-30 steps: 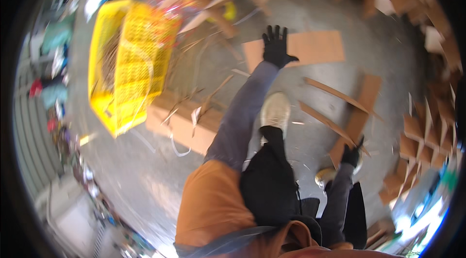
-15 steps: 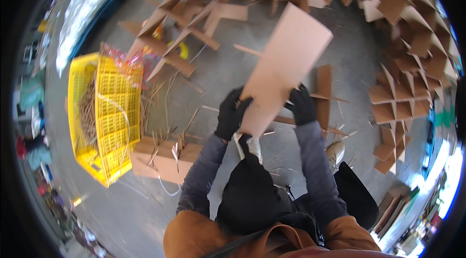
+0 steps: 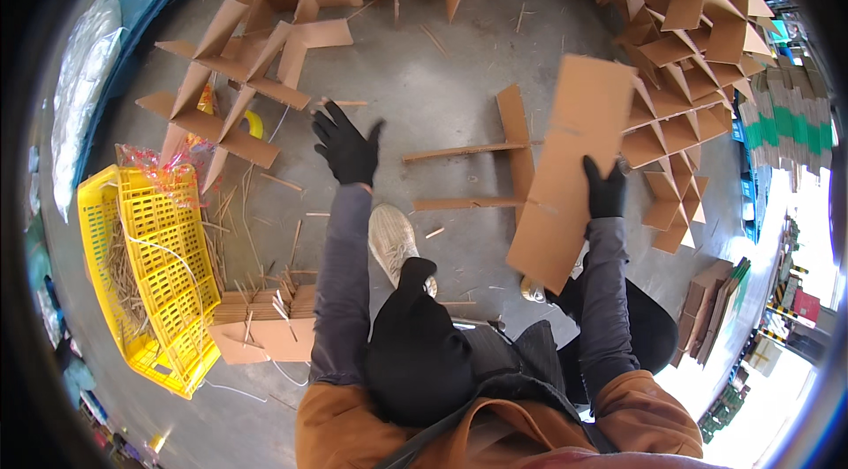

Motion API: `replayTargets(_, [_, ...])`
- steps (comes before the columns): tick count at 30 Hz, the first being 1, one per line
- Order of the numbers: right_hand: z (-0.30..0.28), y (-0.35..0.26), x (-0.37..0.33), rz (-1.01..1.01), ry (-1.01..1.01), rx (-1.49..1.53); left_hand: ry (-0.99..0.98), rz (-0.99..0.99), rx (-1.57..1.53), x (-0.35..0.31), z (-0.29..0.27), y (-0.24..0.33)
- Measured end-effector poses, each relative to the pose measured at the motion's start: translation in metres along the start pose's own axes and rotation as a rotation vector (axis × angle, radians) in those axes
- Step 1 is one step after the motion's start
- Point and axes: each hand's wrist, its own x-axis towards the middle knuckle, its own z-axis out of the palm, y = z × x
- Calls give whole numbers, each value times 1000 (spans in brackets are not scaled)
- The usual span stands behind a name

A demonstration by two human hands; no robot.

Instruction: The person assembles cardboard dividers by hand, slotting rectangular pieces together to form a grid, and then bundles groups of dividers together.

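Observation:
In a black glove, my right hand (image 3: 607, 191) grips the right edge of a flat brown cardboard strip (image 3: 572, 160), thumb on its upper face. The strip is tilted and covers part of what lies behind it. My left hand (image 3: 346, 147), also gloved in black, hovers over the floor with fingers spread and nothing in it. Between my hands, a partly joined cardboard divider (image 3: 516, 116) lies on the floor. Two of its strips run out leftward from a longer cross strip. The held strip hides its right side.
Assembled cardboard dividers (image 3: 680, 71) stand along the right and far sides, more (image 3: 231, 71) at the left. A yellow plastic crate (image 3: 181, 248) with cardboard scraps stands at left. Beside it lies a bundle of cardboard strips (image 3: 274, 338). Thin offcuts litter the grey floor (image 3: 424, 54).
My left hand has let go of the cardboard strip and moved left, its fingers spreading. The strip has swung right in my right hand. The view has shifted.

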Motion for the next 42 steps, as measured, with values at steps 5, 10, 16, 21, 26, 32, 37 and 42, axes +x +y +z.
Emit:
replayTargets(5, [90,11,-10,6,-222,-328,-394,470,-47,-101,16,68])
replayTargets(10, [113,10,0,1,-479,-559,-415,511,-91,-110,22,71])
replayTargets(16, [147,28,23,-21,-497,-779,-435,542,-181,-111,19,74])
replayTargets(21, [169,31,33,-52,-475,-705,-766,611,-304,-145,33,37])
replayTargets(26, [163,28,7,6,-496,-761,-545,674,-301,-153,35,32])
replayTargets(32, [182,34,-44,94,-330,-737,-690,616,-264,-152,33,37])
replayTargets(37, [173,52,-50,66,-293,-708,-676,644,-373,-118,24,53])
replayTargets(42, [178,47,-53,70,-309,-645,-512,658,-356,-49,61,48])
